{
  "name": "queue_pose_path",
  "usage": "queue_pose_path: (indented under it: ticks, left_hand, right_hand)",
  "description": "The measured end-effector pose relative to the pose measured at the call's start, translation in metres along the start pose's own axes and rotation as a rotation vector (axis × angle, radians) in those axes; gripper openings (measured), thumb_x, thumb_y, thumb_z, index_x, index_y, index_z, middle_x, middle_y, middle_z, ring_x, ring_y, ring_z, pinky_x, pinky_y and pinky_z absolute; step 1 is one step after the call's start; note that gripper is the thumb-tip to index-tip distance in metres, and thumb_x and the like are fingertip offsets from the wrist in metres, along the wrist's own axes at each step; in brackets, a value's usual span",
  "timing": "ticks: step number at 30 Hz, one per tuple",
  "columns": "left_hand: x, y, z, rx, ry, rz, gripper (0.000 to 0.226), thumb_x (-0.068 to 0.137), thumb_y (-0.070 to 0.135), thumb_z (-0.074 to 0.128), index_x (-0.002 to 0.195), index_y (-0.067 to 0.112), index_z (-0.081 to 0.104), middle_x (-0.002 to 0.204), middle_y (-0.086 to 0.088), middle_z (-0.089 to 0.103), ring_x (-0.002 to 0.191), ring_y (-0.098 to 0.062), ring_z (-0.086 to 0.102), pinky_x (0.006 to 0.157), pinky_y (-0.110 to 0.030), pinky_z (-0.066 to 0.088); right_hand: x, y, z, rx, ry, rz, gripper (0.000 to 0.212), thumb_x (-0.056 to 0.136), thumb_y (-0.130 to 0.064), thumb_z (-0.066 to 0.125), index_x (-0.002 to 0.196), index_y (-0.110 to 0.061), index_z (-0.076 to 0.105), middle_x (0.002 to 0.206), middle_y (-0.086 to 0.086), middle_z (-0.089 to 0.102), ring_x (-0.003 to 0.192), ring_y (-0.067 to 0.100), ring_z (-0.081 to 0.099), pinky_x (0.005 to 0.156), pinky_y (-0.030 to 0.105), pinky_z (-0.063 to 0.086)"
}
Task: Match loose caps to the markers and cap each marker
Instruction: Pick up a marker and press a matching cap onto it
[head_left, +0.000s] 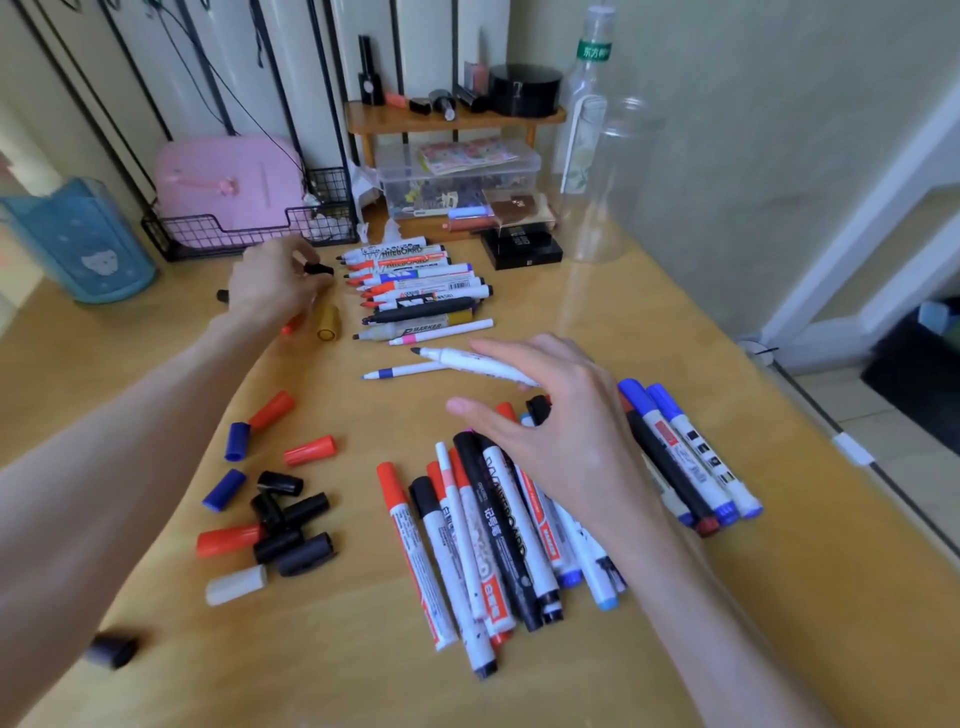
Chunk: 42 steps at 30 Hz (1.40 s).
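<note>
An uncapped white marker (467, 365), black tip pointing left, sits in the loosely curled fingers (511, 349) of the right hand (561, 431), above the counter (597, 291). Well apart, the left hand (270, 291) pinches a small black cap (318, 269) beside the row of uncapped markers (415, 280). Fetching the cap seems the step in hand; next, cap and tip must meet, line up squarely and press home.

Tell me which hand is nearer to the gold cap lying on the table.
Left. The left hand is just beside the gold cap, on its left side. The right hand is well apart from it, nearer the camera, over the marker pile.
</note>
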<state>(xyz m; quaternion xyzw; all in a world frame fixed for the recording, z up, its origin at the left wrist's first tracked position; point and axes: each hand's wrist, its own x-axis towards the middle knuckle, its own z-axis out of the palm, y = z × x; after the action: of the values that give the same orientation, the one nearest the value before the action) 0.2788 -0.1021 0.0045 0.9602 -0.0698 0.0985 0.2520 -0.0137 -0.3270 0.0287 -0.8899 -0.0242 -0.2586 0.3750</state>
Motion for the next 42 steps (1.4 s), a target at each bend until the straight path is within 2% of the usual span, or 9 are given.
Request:
queue_pose_path:
  ticks: [8,13,17,21,25,29,35,38,42]
  left_hand:
    - [0.01,0.005,0.002,0.08,-0.025,0.032,0.026,0.092,0.035,0.079,0.111,0.023,0.067,0.114,-0.006,0.074,0.105,-0.032,0.068,0.083,-0.044,0.058]
    - [-0.008,0.002,-0.009,-0.03,0.027,0.005,0.04,0.092,0.019,0.072,0.131,0.02,0.066,0.116,-0.008,0.074,0.111,-0.03,0.068,0.094,-0.043,0.053]
    - [-0.066,-0.002,-0.031,-0.19,0.041,0.242,0.026,0.1,0.02,0.066,0.125,0.021,0.072,0.104,0.002,0.073,0.092,-0.017,0.068,0.09,-0.044,0.058]
    - [-0.137,0.005,-0.055,-0.293,-0.025,0.388,0.016,0.101,0.025,0.066,0.115,0.022,0.074,0.098,0.006,0.077,0.081,-0.011,0.072,0.079,-0.039,0.059]
    - [-0.201,0.018,-0.078,-0.489,-0.069,0.302,0.015,0.101,0.027,0.064,0.107,0.012,0.065,0.087,0.001,0.079,0.065,-0.018,0.073,0.058,-0.014,0.049]
    - [-0.247,0.02,-0.091,-0.737,-0.142,0.176,0.014,0.103,0.016,0.06,0.109,0.003,0.057,0.095,-0.005,0.08,0.065,-0.026,0.075,0.059,-0.015,0.049]
    - [-0.277,0.013,-0.09,-0.847,-0.171,0.121,0.014,0.094,0.02,0.07,0.105,0.013,0.072,0.081,-0.017,0.067,0.058,-0.017,0.058,0.058,-0.021,0.044]
    - [-0.278,0.013,-0.089,-0.901,-0.182,0.085,0.017,0.092,0.015,0.071,0.108,0.009,0.072,0.084,-0.011,0.072,0.057,-0.014,0.062,0.062,-0.015,0.046]
    - [-0.279,0.009,-0.088,-0.891,-0.186,0.057,0.017,0.095,0.019,0.069,0.109,0.01,0.069,0.08,-0.021,0.071,0.064,-0.008,0.064,0.064,-0.011,0.045]
  right_hand:
    - [-0.001,0.005,0.002,0.008,0.014,0.024,0.039,0.091,-0.041,0.079,0.128,-0.035,0.071,0.1,-0.021,0.061,0.104,0.007,0.059,0.09,0.029,0.05]
    - [0.0,0.004,0.002,-0.011,0.049,0.019,0.036,0.093,-0.036,0.076,0.129,-0.033,0.071,0.099,-0.02,0.061,0.102,0.007,0.059,0.088,0.031,0.051]
    - [-0.001,-0.002,0.001,0.001,0.062,-0.006,0.035,0.093,-0.034,0.077,0.128,-0.03,0.072,0.096,-0.02,0.059,0.096,0.004,0.055,0.087,0.025,0.048]
    - [-0.005,-0.012,0.005,0.026,0.048,-0.034,0.032,0.093,-0.029,0.077,0.125,-0.029,0.074,0.1,-0.017,0.063,0.099,0.009,0.059,0.089,0.029,0.05]
    - [-0.011,-0.017,0.01,0.034,0.017,-0.062,0.03,0.094,-0.029,0.075,0.124,-0.03,0.075,0.103,-0.014,0.067,0.1,0.011,0.062,0.087,0.031,0.051]
    - [-0.019,-0.023,0.014,0.03,-0.007,-0.103,0.025,0.096,-0.028,0.073,0.12,-0.028,0.077,0.095,-0.02,0.062,0.094,0.004,0.058,0.079,0.022,0.045]
    - [-0.028,-0.028,0.022,0.072,-0.088,-0.169,0.023,0.097,-0.026,0.073,0.119,-0.025,0.078,0.104,-0.011,0.07,0.104,0.009,0.065,0.09,0.038,0.054]
    - [-0.03,-0.03,0.022,0.08,-0.114,-0.203,0.024,0.097,-0.026,0.072,0.121,-0.024,0.077,0.101,-0.012,0.069,0.103,0.009,0.063,0.09,0.039,0.054]
    - [-0.03,-0.03,0.022,0.074,-0.065,-0.202,0.023,0.096,-0.024,0.072,0.118,-0.024,0.078,0.101,-0.01,0.071,0.103,0.011,0.065,0.09,0.04,0.054]
